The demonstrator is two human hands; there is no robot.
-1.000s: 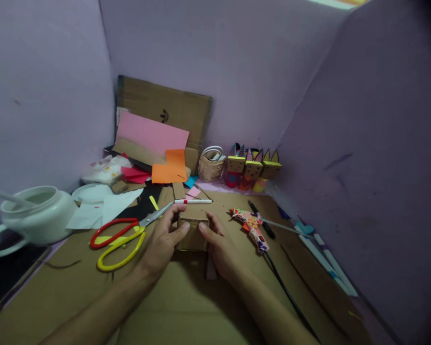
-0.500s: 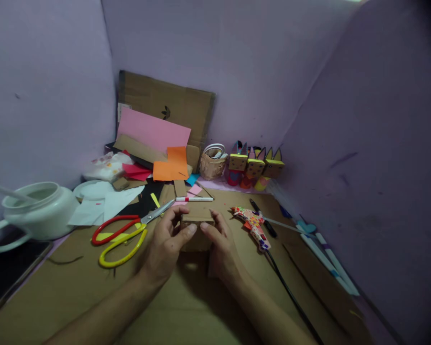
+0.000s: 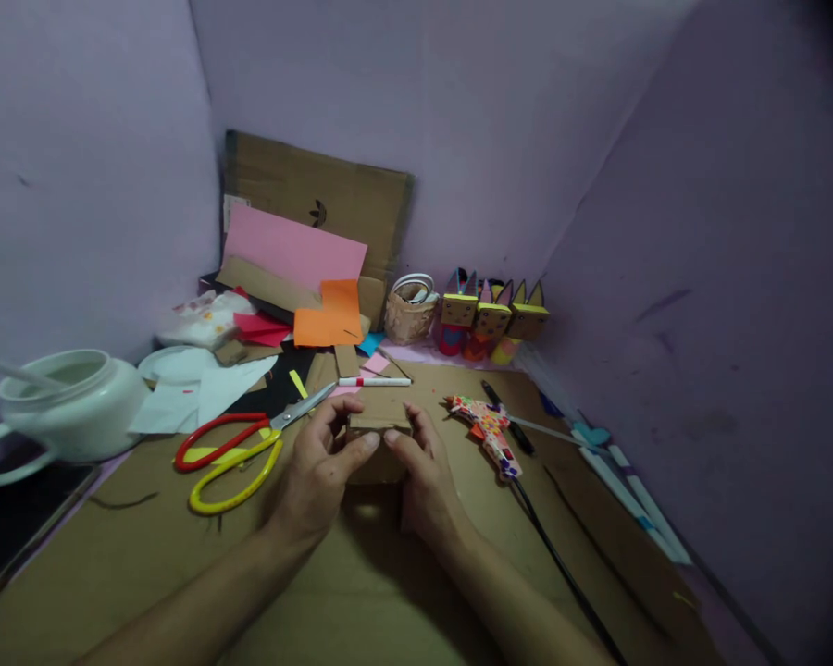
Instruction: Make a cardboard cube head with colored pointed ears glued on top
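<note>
A small brown cardboard box (image 3: pixel 380 418) is held between my two hands, just above the cardboard-covered table. My left hand (image 3: pixel 329 472) grips its left side, with the thumb on the near face and the fingers round the far edge. On the right side, my right hand (image 3: pixel 428 472) holds it the same way, thumbs close together. The lower part of the box lies in shadow. Left of my left hand lie large scissors (image 3: pixel 240 453) with one red and one yellow handle. A flower-patterned glue gun (image 3: pixel 486 430) rests to the right of my right hand.
A white pot (image 3: pixel 76 407) and a dark phone (image 3: pixel 31 532) are at the left. Coloured paper (image 3: pixel 329 319), a woven basket (image 3: pixel 411 314) and several cardboard animal figures (image 3: pixel 492 319) stand at the back. A marker (image 3: pixel 375 381) lies beyond the box. White sticks (image 3: pixel 625 504) line the right wall.
My hands keep the same hold on the box. Only a very slight shift of the whole view shows; nothing else has visibly moved.
</note>
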